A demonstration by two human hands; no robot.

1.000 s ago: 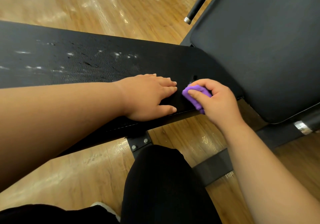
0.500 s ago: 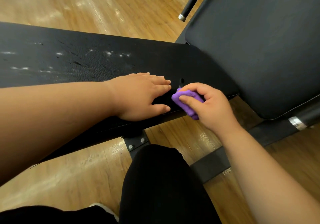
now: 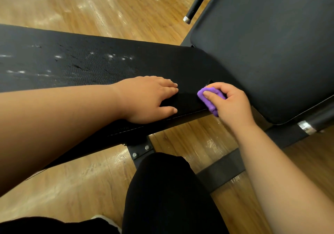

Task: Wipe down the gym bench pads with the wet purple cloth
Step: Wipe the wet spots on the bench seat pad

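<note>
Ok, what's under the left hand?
Only the long bench pad: the left hand rests flat on it. The patch beneath the palm is covered. The purple cloth is in the right hand, apart.

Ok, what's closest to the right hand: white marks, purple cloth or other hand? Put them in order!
1. Purple cloth: held in the right hand.
2. Left hand: just left, flat on the pad.
3. White marks: farther left on the pad.

Hidden mostly under right hand (image 3: 235, 106): purple cloth (image 3: 207, 102).
</note>
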